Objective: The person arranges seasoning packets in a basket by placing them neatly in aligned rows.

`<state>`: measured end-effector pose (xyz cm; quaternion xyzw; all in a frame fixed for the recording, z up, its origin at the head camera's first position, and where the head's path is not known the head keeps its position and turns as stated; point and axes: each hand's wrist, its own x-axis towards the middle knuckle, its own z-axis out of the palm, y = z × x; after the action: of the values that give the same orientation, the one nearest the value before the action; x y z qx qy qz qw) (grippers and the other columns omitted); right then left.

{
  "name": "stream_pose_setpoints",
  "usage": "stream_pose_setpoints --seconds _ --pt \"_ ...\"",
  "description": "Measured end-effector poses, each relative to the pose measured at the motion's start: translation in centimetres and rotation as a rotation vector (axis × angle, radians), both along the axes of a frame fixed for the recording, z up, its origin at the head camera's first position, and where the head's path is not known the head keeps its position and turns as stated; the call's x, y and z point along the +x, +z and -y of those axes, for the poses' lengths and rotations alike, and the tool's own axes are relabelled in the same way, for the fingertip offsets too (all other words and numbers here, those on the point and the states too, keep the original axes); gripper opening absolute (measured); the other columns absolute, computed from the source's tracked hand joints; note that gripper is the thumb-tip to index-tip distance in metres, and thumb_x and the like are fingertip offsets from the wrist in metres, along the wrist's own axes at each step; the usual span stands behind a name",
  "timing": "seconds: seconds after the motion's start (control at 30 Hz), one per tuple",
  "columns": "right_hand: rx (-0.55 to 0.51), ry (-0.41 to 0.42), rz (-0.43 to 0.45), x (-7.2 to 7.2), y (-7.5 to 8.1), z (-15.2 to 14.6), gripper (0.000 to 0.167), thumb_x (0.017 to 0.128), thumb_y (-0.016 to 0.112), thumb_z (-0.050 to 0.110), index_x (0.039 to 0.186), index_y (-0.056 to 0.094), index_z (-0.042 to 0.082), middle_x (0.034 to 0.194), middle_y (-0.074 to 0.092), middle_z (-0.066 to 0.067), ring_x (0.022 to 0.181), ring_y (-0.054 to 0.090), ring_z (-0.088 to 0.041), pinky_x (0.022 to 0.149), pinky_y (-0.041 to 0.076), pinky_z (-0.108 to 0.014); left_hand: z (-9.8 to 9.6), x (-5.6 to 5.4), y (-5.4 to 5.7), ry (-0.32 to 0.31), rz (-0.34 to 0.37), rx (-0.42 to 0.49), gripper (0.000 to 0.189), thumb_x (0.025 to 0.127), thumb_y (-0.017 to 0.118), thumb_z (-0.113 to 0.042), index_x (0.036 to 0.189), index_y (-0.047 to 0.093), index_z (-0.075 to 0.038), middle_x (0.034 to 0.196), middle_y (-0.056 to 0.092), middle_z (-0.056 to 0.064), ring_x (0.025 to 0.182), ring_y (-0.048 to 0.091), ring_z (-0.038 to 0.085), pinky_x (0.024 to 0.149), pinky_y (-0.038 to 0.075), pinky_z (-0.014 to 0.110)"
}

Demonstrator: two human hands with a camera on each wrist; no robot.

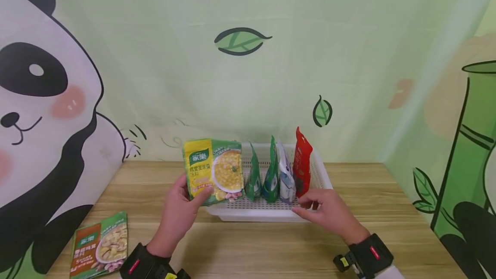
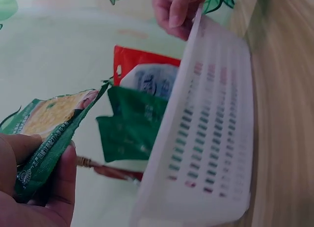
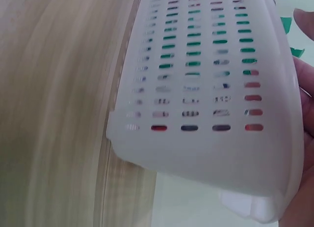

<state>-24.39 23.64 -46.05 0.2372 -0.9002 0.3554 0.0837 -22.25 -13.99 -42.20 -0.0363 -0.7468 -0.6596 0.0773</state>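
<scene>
My left hand [image 1: 180, 210] pinches a yellow-and-green soup packet [image 1: 215, 171] upright, thumb on its front, over the left part of a white plastic basket [image 1: 257, 215]. Inside the basket stand two green packets [image 1: 271, 175], a white-and-blue packet [image 1: 286, 178] and a red packet [image 1: 303, 162]. At the basket's near right rim is my right hand [image 1: 329, 210], its fingers loosely bent and no packet in them. The left wrist view shows a narrow reddish-brown item [image 2: 113, 172] beyond the green packets, partly hidden by the basket wall.
A brown-and-green soup packet [image 1: 101, 244] lies flat on the wooden table [image 1: 232, 249] at the near left. Behind the basket hangs a cloth backdrop [image 1: 174, 76] printed with a panda, leaves and bamboo.
</scene>
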Motion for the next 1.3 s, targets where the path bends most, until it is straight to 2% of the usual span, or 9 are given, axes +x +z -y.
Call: stream_pose_setpoints --seconds 0.17,0.27,0.43,0.57,0.67,0.87,1.1,1.3 --pt "-0.063 -0.002 0.014 0.5 0.1 0.4 0.015 0.088 0.082 0.04 0.097 0.08 0.028 0.088 0.073 0.016 0.078 0.064 -0.004 0.072 0.058 -0.026 -1.8 0.6 -0.4 -0.044 0.014 0.03 0.049 0.093 0.076 -0.009 0.138 0.058 -0.013 0.123 0.073 0.016 0.096 0.074 0.012 0.078 0.06 0.026" --pt "-0.147 -0.001 0.026 1.0 0.3 1.0 0.017 0.089 0.082 0.036 0.101 0.08 0.026 0.094 0.076 0.01 0.082 0.067 -0.005 0.077 0.06 -0.028 -2.7 1.0 -0.4 -0.073 0.023 0.043 0.05 0.092 0.078 -0.012 0.138 0.059 -0.014 0.121 0.074 0.015 0.095 0.075 0.014 0.077 0.06 0.026" --pt "-0.298 -0.006 0.129 2.2 0.8 2.6 0.021 0.091 0.081 0.031 0.109 0.079 0.022 0.107 0.079 -0.002 0.093 0.071 -0.007 0.084 0.059 -0.027 -4.1 1.6 -0.5 -0.121 0.039 0.084 0.05 0.091 0.08 -0.017 0.138 0.06 -0.016 0.118 0.076 0.013 0.094 0.076 0.016 0.075 0.061 0.028" --pt "-0.418 0.044 0.183 2.9 1.1 4.0 0.023 0.095 0.076 0.02 0.116 0.076 0.012 0.115 0.077 -0.013 0.101 0.072 -0.007 0.087 0.059 -0.026 -5.0 2.2 -0.5 -0.151 0.044 0.125 0.05 0.091 0.08 -0.015 0.138 0.061 -0.015 0.118 0.076 0.013 0.095 0.076 0.017 0.075 0.061 0.028" --pt "-0.505 0.068 0.234 3.5 1.5 5.0 0.026 0.095 0.074 0.014 0.119 0.074 0.003 0.116 0.076 -0.016 0.099 0.073 -0.008 0.086 0.06 -0.025 -5.6 2.6 -0.5 -0.182 0.039 0.148 0.051 0.091 0.079 -0.014 0.139 0.06 -0.015 0.12 0.075 0.013 0.097 0.076 0.017 0.077 0.061 0.028" --pt "-0.621 0.08 0.379 4.9 2.5 6.5 0.033 0.095 0.075 0.013 0.121 0.069 -0.006 0.109 0.075 -0.009 0.09 0.071 -0.01 0.081 0.06 -0.025 -6.8 3.5 -0.8 -0.227 0.057 0.171 0.05 0.091 0.079 -0.012 0.136 0.059 -0.011 0.122 0.074 0.016 0.099 0.075 0.015 0.079 0.061 0.028" --pt "-0.705 0.102 0.43 5.8 3.3 7.4 0.033 0.095 0.075 0.012 0.119 0.067 -0.009 0.102 0.077 -0.001 0.084 0.072 -0.009 0.077 0.062 -0.027 -7.7 4.2 -0.9 -0.258 0.071 0.175 0.048 0.091 0.079 -0.012 0.134 0.059 -0.008 0.123 0.073 0.017 0.1 0.075 0.014 0.08 0.061 0.027" --pt "-0.702 0.087 0.463 6.2 3.6 7.8 0.035 0.094 0.076 0.014 0.116 0.065 -0.011 0.092 0.076 0.002 0.076 0.073 -0.009 0.07 0.061 -0.026 -8.0 4.6 -0.8 -0.291 0.067 0.196 0.049 0.092 0.078 -0.012 0.136 0.058 -0.007 0.126 0.071 0.018 0.103 0.074 0.015 0.082 0.061 0.028"
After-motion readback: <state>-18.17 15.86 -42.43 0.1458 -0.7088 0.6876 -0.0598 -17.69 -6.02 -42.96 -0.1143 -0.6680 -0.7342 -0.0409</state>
